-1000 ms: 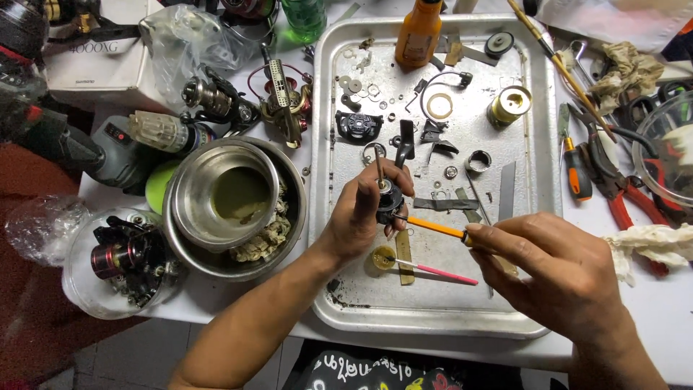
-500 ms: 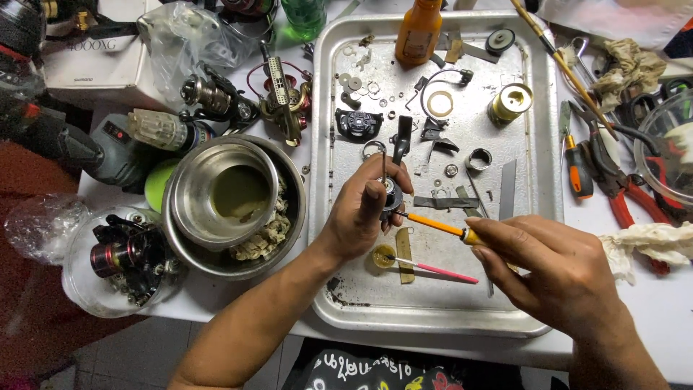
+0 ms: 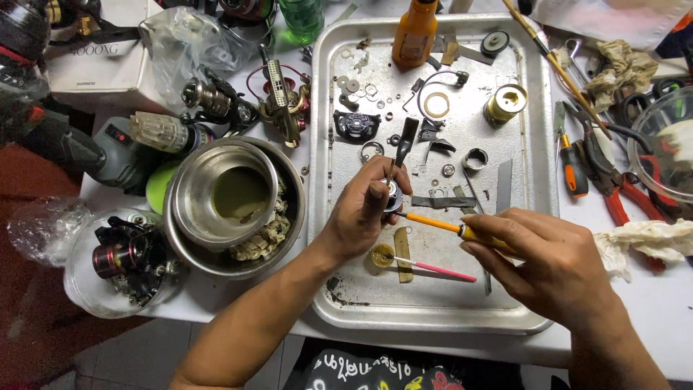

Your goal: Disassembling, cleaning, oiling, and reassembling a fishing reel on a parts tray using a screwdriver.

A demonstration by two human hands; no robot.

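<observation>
Left hand [image 3: 361, 213], fingers clenched around a small round reel part [image 3: 392, 195] above the metal tray [image 3: 538, 217]. Right hand [image 3: 552, 263] pinches an orange-handled screwdriver [image 3: 433, 224], its tip now touching the part; earlier it sat slightly lower.

Under the left hand [image 3: 359, 217] lies a dull, scuffed metal tray [image 3: 433, 307]; left of it, a shiny steel bowl [image 3: 193, 206].

Your left hand [image 3: 361, 213] curls its fingers closed, forearm angling in from near-left; your right hand [image 3: 548, 263] pinches shut, pointing left.
</observation>
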